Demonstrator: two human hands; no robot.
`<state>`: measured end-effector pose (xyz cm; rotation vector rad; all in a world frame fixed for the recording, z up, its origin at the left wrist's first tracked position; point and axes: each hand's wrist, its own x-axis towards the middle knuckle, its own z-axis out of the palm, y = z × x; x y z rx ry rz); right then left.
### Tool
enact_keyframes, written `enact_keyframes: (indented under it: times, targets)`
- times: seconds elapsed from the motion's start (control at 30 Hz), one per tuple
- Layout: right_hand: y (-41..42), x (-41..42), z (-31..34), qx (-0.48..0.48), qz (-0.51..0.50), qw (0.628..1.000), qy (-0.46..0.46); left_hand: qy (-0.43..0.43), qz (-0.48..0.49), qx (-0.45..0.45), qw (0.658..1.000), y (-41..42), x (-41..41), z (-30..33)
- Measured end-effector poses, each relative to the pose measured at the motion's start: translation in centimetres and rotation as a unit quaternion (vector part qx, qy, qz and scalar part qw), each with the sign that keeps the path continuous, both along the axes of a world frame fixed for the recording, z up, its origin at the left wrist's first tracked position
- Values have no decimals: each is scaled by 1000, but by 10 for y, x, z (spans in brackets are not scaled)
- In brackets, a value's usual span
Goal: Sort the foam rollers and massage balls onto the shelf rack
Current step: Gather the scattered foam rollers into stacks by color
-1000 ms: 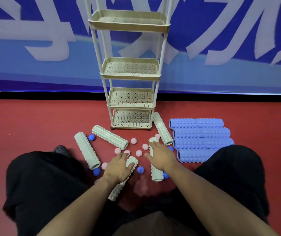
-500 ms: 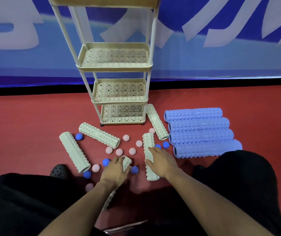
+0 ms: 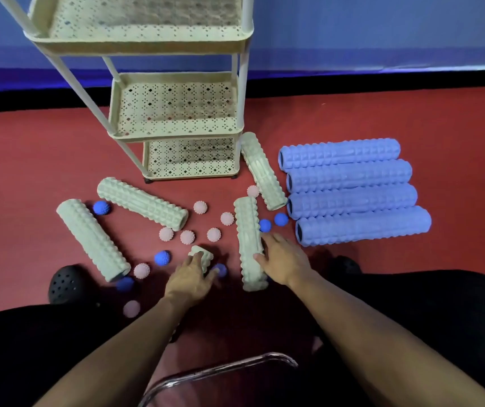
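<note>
A cream tiered shelf rack (image 3: 176, 133) stands on the red floor. Several pale green foam rollers lie below it. My left hand (image 3: 191, 277) wraps over one green roller (image 3: 203, 255), mostly hidden under the hand and forearm. My right hand (image 3: 283, 258) grips the side of another green roller (image 3: 247, 242) lying lengthwise. Two more green rollers (image 3: 91, 239) (image 3: 143, 202) lie at the left, one (image 3: 263, 171) beside the rack. Several blue rollers (image 3: 349, 190) lie side by side at the right. Pink balls (image 3: 187, 237) and blue balls (image 3: 162, 257) are scattered between.
My black-clad knees fill the lower left and right. A black perforated shoe (image 3: 66, 283) sits at the left. A chrome tube (image 3: 220, 371) curves across the bottom. A blue banner wall (image 3: 382, 33) backs the rack.
The camera has moved nearer and tilted down, so the rack looms larger. Both hands have closed down onto their green rollers.
</note>
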<state>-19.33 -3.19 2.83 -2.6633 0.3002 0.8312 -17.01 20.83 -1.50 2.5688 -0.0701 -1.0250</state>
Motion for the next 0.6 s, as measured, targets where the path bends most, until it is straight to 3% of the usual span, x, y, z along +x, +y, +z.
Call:
enact_keyframes:
  times: [0.23,0.4,0.6]
  targets:
    - [-39,19,-37,4,-12,1000,19,46,-13,30,998,-30,27,-47]
    - [-41,22,-68,22,-33,999,35,86,45,120,988,-10,28,-82]
    - [-46,25,-97,42,-48,997,39,100,99,144,979,4,27,-115]
